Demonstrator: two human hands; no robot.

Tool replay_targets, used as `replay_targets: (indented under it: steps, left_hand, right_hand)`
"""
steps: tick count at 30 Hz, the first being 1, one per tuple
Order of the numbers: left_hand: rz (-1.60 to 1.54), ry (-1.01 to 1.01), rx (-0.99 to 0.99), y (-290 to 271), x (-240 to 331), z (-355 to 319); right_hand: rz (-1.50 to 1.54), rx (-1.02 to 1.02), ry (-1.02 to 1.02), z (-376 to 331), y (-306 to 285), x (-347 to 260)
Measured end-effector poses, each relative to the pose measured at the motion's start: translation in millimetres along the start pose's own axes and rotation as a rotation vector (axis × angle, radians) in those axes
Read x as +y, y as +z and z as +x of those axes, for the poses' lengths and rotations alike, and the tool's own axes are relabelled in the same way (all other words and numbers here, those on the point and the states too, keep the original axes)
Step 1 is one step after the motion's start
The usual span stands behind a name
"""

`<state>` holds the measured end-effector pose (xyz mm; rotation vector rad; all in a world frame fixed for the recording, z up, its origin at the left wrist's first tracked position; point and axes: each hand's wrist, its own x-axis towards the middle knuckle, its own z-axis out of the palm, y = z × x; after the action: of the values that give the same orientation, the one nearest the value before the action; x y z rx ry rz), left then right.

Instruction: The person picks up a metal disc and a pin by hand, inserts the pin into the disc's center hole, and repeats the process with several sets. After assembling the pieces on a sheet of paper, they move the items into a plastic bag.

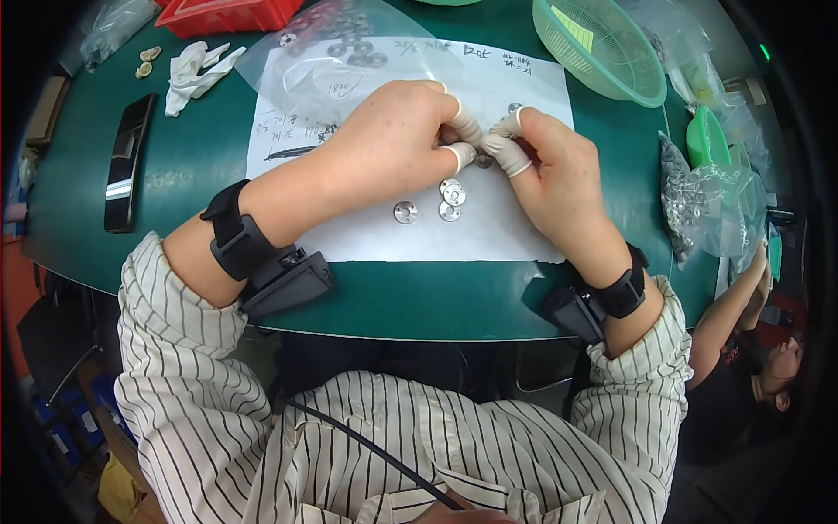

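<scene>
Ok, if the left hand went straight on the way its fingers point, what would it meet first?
Most likely the right hand: its covered fingertips sit right beside those of the left hand, possibly touching; depth is unclear.

Handwritten words and numerals, one line struck out, mark the white sheet; the yellow slip is illegible.

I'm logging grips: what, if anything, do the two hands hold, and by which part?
Probably a small metal piece, at the meeting fingertips of the left hand and right hand; they hide which part is gripped.
</scene>
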<state>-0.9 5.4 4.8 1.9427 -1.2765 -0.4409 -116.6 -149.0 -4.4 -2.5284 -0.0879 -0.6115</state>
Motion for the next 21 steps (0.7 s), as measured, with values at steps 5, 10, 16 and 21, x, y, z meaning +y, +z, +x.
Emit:
replay_targets:
  steps: [5, 10, 16, 21]
  left_hand:
    - [0.038, 0.009, 0.000, 0.4, 1.9, 0.9]
    - [0.024, -0.018, -0.002, -0.6, 4.2, 1.6]
    - [0.035, 0.005, -0.011, 0.4, 3.0, 1.5]
    - [0.053, 0.013, -0.007, 1.4, -0.6, 1.5]
  right_hand:
    - [0.043, -0.009, 0.037, -0.1, 1.1, 2.1]
    - [0.281, -0.004, 0.201, -2.4, -4.0, -4.2]
    - [0.287, -0.049, 0.241, -5.7, -0.1, -5.6]
    - [0.264, -0.030, 0.217, -5.9, 3.1, -5.1]
